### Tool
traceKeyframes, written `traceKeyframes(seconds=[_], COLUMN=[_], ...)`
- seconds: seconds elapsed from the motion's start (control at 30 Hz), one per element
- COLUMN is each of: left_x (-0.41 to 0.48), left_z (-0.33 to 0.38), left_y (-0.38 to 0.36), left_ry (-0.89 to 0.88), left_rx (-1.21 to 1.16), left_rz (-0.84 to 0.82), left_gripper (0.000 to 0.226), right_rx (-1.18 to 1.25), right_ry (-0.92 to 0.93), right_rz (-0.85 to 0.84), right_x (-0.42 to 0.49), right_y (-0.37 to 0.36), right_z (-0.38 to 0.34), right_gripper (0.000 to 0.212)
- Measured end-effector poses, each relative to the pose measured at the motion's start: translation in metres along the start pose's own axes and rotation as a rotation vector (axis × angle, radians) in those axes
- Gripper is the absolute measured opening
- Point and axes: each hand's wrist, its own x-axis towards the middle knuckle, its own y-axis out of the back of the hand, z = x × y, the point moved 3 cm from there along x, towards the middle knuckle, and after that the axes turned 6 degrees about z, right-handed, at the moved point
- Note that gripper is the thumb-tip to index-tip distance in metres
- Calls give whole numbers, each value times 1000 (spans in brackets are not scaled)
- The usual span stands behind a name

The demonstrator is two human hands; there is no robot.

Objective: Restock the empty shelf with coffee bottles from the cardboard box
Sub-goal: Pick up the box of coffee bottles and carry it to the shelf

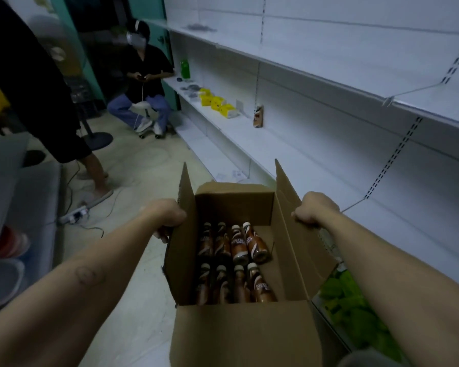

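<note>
— What's on your head view?
— I see the left hand point(167, 219), grip curled over the left wall of the cardboard box point(249, 335). The right hand point(316, 210) clenches the right flap.
— And the coffee bottles point(236, 245)?
— Eight, in two rows inside the box, beside the white shelf point(382, 181). A lone bottle point(258, 116) stands farther along it.

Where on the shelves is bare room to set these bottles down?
The white shelf is bare from the lone coffee bottle to the right flap of the cardboard box. Beyond that bottle, yellow boxes crowd it. Green packets crowd the lower right.
</note>
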Motion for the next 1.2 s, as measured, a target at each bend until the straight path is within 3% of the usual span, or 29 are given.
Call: traceKeyframes(seconds=[0.37, 0.53, 0.67, 0.73, 0.9, 1.03, 1.2], left_x=[78, 146, 200, 213, 252, 282, 313], left_z=[-40, -54, -56, -51, -30, 4, 47], left_y=[-36, -32, -24, -22, -16, -15, -33], left_ry=[-13, -146, -306, -377, -542, -614, -644], left_rx=[-17, 24, 72, 87, 149, 199, 298], left_rz=[3, -7, -46, -37, -9, 26, -29], left_gripper=[35, 31, 31, 28, 45, 46, 45], right_rx=[-82, -120, -136, -147, -91, 11, 91], right_ry=[-46, -160, -311, -358, -478, -543, -614], right_rz=[-60, -82, -69, -59, -64, -34, -28], right_x=[45, 59, 56, 48, 38, 46, 76], right_y=[-58, -78, -95, -101, -128, -150, -178], right_z=[-26, -54, -79, -83, -85, -72, -50], right_gripper=[36, 48, 45, 43, 47, 37, 43])
